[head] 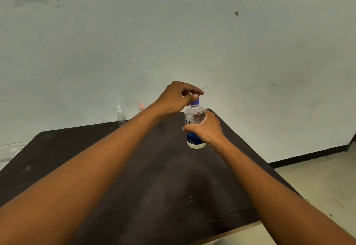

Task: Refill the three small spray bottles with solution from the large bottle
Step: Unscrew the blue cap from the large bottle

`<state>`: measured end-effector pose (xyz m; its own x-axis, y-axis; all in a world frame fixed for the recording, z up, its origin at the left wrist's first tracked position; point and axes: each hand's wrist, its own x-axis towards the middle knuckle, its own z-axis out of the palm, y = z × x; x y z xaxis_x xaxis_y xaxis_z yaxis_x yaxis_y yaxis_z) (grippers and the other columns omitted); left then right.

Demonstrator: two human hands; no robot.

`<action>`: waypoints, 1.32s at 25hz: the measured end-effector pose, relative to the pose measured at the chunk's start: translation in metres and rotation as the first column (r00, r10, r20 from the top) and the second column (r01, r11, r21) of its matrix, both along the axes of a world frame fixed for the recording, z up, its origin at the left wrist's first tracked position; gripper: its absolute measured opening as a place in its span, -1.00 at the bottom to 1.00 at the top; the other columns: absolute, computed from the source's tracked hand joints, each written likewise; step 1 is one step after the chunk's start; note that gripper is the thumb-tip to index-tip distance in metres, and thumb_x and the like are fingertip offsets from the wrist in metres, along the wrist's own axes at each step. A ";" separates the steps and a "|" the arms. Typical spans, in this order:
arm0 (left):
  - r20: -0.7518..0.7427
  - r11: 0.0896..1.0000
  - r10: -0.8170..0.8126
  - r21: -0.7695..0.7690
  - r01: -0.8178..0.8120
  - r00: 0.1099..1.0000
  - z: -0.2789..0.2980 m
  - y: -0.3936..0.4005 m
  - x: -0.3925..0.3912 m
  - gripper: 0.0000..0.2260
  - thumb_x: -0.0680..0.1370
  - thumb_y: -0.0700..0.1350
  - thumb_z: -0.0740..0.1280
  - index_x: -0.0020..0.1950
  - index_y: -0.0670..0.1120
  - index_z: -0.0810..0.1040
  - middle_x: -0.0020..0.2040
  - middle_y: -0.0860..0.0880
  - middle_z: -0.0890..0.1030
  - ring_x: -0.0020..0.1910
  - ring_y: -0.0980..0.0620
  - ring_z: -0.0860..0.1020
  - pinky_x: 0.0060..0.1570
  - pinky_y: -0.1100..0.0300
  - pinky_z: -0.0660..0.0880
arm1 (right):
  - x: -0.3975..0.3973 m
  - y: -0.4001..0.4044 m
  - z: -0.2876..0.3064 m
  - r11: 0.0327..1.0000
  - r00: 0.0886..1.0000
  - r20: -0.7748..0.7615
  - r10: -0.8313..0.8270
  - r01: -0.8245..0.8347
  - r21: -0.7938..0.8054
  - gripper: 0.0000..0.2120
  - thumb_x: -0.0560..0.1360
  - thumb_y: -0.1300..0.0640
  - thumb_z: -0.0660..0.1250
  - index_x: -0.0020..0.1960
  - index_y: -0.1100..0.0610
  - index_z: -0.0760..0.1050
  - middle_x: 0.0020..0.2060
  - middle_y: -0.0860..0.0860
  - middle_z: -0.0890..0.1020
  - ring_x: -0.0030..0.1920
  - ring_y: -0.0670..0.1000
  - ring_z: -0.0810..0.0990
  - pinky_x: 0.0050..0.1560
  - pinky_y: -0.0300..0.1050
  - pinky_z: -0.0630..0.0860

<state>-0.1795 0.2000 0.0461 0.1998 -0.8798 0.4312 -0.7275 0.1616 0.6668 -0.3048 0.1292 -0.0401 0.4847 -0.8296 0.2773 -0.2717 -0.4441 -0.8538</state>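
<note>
The large clear bottle (194,115) with a blue label and blue cap (195,102) is held upright above the dark table (134,177). My right hand (207,129) grips its body from the right. My left hand (178,98) is over the top, its thumb and fingers pinching the cap. A small clear spray bottle (120,116) stands at the table's far edge. The pink top of a second small bottle (141,106) shows just behind my left forearm. A third small bottle is not visible.
A pale wall rises right behind the table's far edge. The table's right edge drops to a light tiled floor (317,183) with a dark skirting strip (308,157) along the wall.
</note>
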 end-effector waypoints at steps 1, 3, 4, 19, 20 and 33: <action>0.018 0.999 -0.024 0.029 0.024 1.000 0.003 0.001 0.002 -0.77 0.62 -0.23 0.37 0.21 -0.03 0.71 0.14 0.01 0.72 0.13 0.14 0.63 0.12 0.33 0.53 | -0.001 0.000 0.001 1.000 1.000 0.000 0.003 -0.003 0.002 -0.37 0.28 0.07 0.61 0.29 0.04 0.47 0.05 -0.06 0.59 0.04 0.00 0.60 -0.07 -0.19 0.52; 0.056 0.997 -0.031 0.065 0.027 0.998 0.004 0.002 0.005 -0.72 0.59 -0.31 0.38 0.22 -0.04 0.70 0.16 0.02 0.71 0.15 0.15 0.62 0.09 0.42 0.47 | -0.002 -0.001 0.001 1.000 1.000 0.001 0.009 -0.009 0.008 -0.35 0.29 0.07 0.61 0.32 0.05 0.45 0.07 -0.06 0.57 0.06 0.01 0.59 -0.03 -0.16 0.52; 0.052 0.998 -0.021 0.064 0.018 0.998 0.004 0.001 0.005 -0.72 0.58 -0.32 0.40 0.20 -0.05 0.71 0.14 0.02 0.72 0.13 0.16 0.63 0.05 0.44 0.47 | -0.002 0.000 0.001 1.000 1.000 0.000 0.011 -0.011 0.009 -0.35 0.29 0.07 0.61 0.32 0.05 0.45 0.07 -0.06 0.57 0.06 0.01 0.59 -0.03 -0.17 0.51; -0.067 0.975 0.184 -0.110 -0.190 0.981 -0.021 -0.038 0.016 -0.87 0.54 -0.16 0.50 0.07 -0.13 0.72 -0.08 0.00 0.72 -0.14 0.13 0.64 -0.06 0.31 0.53 | -0.010 -0.025 -0.008 1.000 1.000 0.000 -0.019 0.019 0.004 -0.41 0.28 0.06 0.62 0.25 0.00 0.48 0.03 -0.07 0.58 0.01 -0.01 0.59 -0.11 -0.25 0.49; -0.062 0.976 0.188 -0.100 -0.193 0.980 -0.028 -0.046 0.016 -0.87 0.53 -0.17 0.50 0.07 -0.13 0.72 -0.07 0.00 0.72 -0.13 0.14 0.63 -0.07 0.34 0.50 | -0.012 -0.030 -0.010 1.000 1.000 0.002 -0.026 0.026 0.007 -0.44 0.28 0.06 0.62 0.20 -0.02 0.47 0.01 -0.07 0.59 -0.02 -0.02 0.59 -0.18 -0.30 0.47; 0.029 0.986 0.090 0.137 -0.093 0.996 -0.130 -0.149 0.015 -0.68 0.49 -0.29 0.52 0.23 -0.12 0.67 0.06 -0.04 0.70 0.03 0.09 0.63 0.09 0.26 0.56 | -0.028 -0.114 -0.045 0.992 0.992 0.014 -0.125 0.126 -0.016 -0.48 0.23 0.10 0.60 0.15 0.00 0.55 0.01 -0.03 0.67 0.02 0.03 0.66 0.06 -0.02 0.65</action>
